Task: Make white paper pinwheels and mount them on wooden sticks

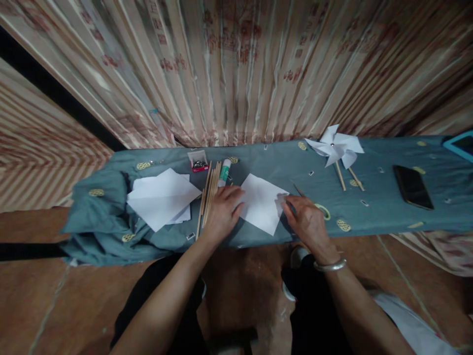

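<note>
A square sheet of white paper [260, 204] lies on the cloth between my hands, turned with one corner toward me. At its left corner, my left hand [223, 209] has its fingers bent and closed on the edge. My right hand [306, 217], with a silver bangle at the wrist, pinches near the right corner; the fingertips are partly hidden. Scissors [321, 211] with a yellow-green handle lie partly under that hand. Beside my left hand are several thin wooden sticks [209, 190] and a green-and-white glue stick [224, 172].
More white paper [162, 197] is stacked at the left. A small red box [198, 163] holds shiny metal pieces. White paper pinwheels [334, 144] on sticks lie at back right, near a black phone [413, 187]. A blue-rimmed object [456, 147] sits at the far right. A curtain [229, 74] hangs behind.
</note>
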The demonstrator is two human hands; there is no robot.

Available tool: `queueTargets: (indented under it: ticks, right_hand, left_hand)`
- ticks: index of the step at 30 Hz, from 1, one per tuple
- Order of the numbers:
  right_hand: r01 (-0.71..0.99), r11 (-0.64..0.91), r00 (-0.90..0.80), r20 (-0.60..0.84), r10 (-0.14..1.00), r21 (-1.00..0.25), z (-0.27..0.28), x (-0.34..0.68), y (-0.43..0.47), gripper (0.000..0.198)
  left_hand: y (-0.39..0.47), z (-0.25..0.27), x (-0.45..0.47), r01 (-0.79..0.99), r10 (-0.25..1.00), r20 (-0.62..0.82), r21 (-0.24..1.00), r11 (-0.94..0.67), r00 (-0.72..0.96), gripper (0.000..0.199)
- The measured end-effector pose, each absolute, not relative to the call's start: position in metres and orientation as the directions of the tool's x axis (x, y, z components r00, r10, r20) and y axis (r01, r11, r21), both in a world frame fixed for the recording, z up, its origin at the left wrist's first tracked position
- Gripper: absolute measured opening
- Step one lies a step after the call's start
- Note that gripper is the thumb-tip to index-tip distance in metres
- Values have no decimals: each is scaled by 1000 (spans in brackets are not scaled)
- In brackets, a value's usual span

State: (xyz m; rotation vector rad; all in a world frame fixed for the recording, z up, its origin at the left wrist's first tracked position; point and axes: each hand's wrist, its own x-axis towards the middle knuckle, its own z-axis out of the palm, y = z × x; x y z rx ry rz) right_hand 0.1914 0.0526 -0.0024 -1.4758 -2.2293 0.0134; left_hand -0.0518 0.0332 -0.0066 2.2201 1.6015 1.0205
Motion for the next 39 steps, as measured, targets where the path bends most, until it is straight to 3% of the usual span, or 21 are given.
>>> queueTargets:
  ticks: [3,8,16,20,24,27,31,36,39]
  right_hand:
    - [825,490,-359,408,840,-283,-3,176,56,33]
    - [792,518,-374,415,829,-322,1,158,63,32]
    - [767,522,-367,414,833,-372,1,151,72,30]
    - [764,500,-331,418,846,-407,2,154,76,29]
    - [740,499,-280,469,838,-450,12,152,75,28]
    - [750,527,-292,515,806,-399,22,146,68,31]
    - [762,558,-360,502,787,-329,26,139,60,42]
    - [771,533,-321,512,797,-347,24,145,63,52]
    - [727,593,-415,467,781,-346,24,150,65,45]
  left_hand:
    - [56,-9,-71,817,896,442,530,-228,-37,48]
    - [81,-17,-77,855,925,344,517,-40,-164,52]
    - [95,-23,-80,839,912,367,541,-48,-184,54]
    - [103,-22,-83,658,904,312,752,-46,-294,47]
    - [98,-15,-74,236,942,121,971,-46,-314,48]
    - [87,-5,-59,113,977,47,993,-24,-209,50]
    - [73,10,-42,71,992,-35,997,44,-123,37]
    - [65,15,-36,-36,990,-98,995,95,-97,36]
    - [59,14,-37,-63,985,-155,987,150,-78,31]
